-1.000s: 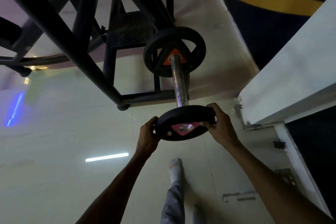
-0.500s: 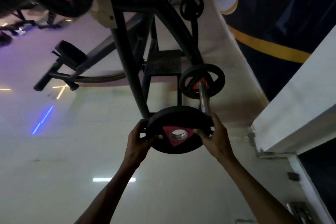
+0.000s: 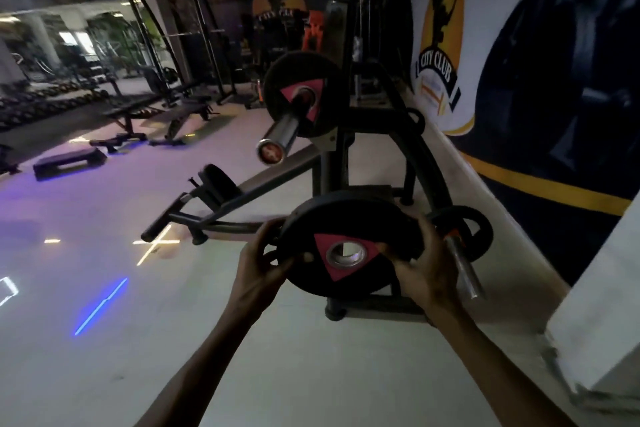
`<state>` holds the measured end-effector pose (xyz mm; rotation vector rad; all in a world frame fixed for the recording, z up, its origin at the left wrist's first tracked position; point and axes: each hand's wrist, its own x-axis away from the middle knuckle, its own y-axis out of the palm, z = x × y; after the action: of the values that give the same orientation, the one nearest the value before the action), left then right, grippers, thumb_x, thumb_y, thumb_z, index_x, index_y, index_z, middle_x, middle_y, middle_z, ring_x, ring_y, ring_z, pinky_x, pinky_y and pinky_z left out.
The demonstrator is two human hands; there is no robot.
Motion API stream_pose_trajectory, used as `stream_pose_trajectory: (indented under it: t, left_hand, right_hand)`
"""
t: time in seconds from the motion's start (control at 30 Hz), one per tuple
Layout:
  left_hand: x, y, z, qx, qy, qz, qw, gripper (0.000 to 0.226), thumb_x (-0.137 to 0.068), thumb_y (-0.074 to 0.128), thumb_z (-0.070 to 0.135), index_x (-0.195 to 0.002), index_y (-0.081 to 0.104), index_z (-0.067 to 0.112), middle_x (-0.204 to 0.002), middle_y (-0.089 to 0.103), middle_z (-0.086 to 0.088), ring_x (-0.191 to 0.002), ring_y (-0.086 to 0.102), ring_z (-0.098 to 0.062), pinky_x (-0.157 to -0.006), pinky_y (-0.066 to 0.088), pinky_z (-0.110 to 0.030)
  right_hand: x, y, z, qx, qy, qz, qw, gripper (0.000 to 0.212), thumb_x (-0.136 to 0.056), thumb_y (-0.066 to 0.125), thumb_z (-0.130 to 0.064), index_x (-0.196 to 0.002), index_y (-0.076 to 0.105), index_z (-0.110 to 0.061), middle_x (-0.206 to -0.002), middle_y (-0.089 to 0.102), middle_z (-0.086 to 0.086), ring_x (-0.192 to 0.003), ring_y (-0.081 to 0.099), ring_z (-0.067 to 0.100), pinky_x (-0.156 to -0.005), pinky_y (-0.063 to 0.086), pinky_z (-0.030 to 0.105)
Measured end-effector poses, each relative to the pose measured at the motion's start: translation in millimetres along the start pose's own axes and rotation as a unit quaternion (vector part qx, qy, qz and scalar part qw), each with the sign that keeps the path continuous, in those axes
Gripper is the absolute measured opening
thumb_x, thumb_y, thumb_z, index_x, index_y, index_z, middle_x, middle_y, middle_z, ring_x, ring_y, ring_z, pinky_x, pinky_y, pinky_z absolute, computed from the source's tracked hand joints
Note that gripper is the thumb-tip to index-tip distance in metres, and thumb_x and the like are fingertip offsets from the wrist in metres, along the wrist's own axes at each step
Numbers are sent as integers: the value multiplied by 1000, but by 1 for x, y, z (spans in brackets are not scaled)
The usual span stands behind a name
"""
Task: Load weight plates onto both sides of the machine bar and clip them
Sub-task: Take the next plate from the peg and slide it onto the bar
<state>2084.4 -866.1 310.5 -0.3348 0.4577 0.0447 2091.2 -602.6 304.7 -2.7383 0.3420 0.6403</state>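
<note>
Head view: the left hand (image 3: 258,269) and right hand (image 3: 420,262) clamp opposite rims of a black weight plate (image 3: 349,248), hole facing the person, probably to sight it onto the upper bar sleeve (image 3: 282,133), which already carries one loaded plate (image 3: 304,99); no clip visible

i count three weight plates: one (image 3: 349,243) gripped between my two hands, left hand (image 3: 258,272) and right hand (image 3: 427,270), one (image 3: 304,100) on the upper bar sleeve, and one (image 3: 472,230) on the lower peg by the wall. two chrome bar ends show: the upper sleeve (image 3: 280,137) and the lower peg (image 3: 465,270). two city club logos: one (image 3: 440,42) on the near wall, one (image 3: 278,0) on the far wall. one step platform (image 3: 69,163) sits on the floor.
</note>
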Motion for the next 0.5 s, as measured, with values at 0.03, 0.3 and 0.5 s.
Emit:
stream_pose_trajectory:
  t: [0.03,0.3,0.5]
  left_hand:
    - [-1,-17,4,-1,11,5,1000,54,-80,87,8,-127,64,24,-118,70,3,-111,65,-23,-88,61,-49]
    - [-34,-94,37,16,95,39,995,60,-84,85,18,-137,59,20,-125,69,2,-122,65,-20,-90,59,-26]
    - [-80,-117,48,23,100,44,994,69,-82,80,39,-144,53,24,-132,67,5,-128,62,-14,-101,58,-48]
  right_hand:
    - [-1,10,-13,3,-15,4,1000,57,-82,83,-20,-119,48,-44,-111,46,-39,-101,42,-36,-79,41,-4]
    - [-31,60,-95,-21,-104,43,993,56,-82,82,-16,-130,52,-25,-113,50,-35,-109,43,-32,-86,38,-4]
    - [-75,82,-120,-4,-116,58,992,63,-84,81,-17,-138,50,-25,-113,47,-37,-105,41,-36,-85,37,-7]
